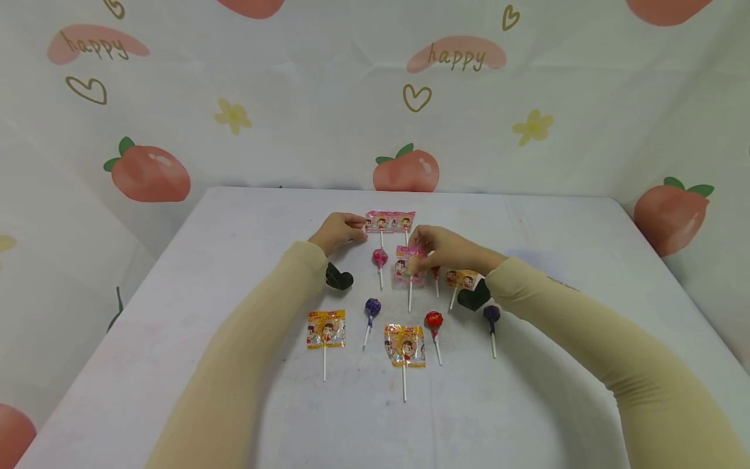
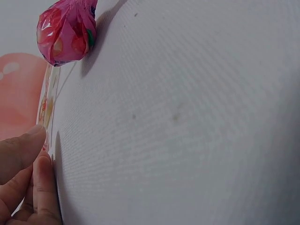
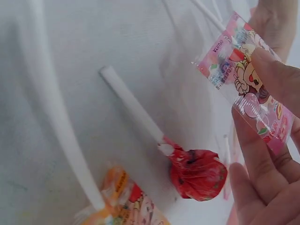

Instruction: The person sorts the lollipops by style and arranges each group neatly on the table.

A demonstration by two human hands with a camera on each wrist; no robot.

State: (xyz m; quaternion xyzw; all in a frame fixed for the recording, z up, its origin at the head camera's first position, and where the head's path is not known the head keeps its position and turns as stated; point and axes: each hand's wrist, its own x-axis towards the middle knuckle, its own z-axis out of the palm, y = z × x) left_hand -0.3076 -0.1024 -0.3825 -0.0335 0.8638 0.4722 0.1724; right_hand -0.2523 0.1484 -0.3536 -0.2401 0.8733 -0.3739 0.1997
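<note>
Head view, clock hours read around the flat pink plastic-wrapped lollipop [image 1: 401, 267] in my right hand [image 1: 442, 247]: nearest me on the white table [image 1: 527, 404], a flat orange-yellow plastic-wrapped lollipop [image 1: 405, 346] lies at six o'clock, a second orange-yellow lollipop [image 1: 326, 329] at eight. Slightly farther, a round red foil-bright lollipop [image 1: 433, 319] sits at five, a round dark purple lollipop [image 1: 491, 314] at four. My right thumb and fingers pinch the pink wrapper. Toward nine, a round glossy pink lollipop [image 1: 380, 257] lies between my hands. Farthest, at eleven, two flat pink plastic-wrapped lollipops [image 1: 381, 221] meet my left hand's [image 1: 340, 230] fingertips; whether those grip, I cannot tell.
</note>
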